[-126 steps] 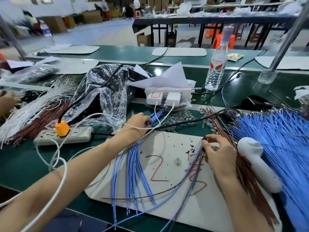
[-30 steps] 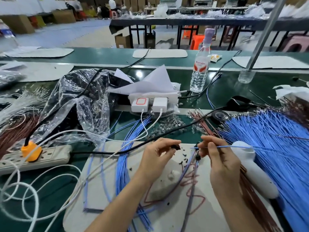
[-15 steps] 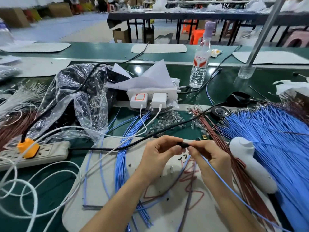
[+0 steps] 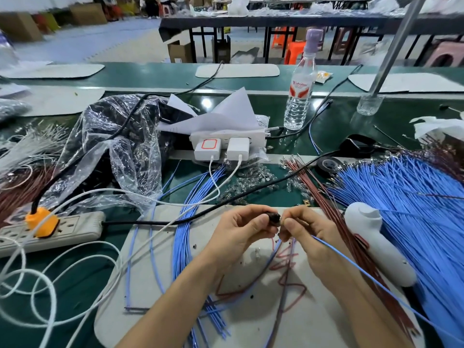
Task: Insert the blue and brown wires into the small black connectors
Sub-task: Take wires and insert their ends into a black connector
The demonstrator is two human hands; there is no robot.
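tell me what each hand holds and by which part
Left hand pinches the small black connector by its left end; right hand pinches the thin blue wire near its tip.

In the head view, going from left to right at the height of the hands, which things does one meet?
orange plug, bundle of blue wires, left hand, small black connector, right hand pinching a single blue wire, white handheld tool, large heap of blue wires
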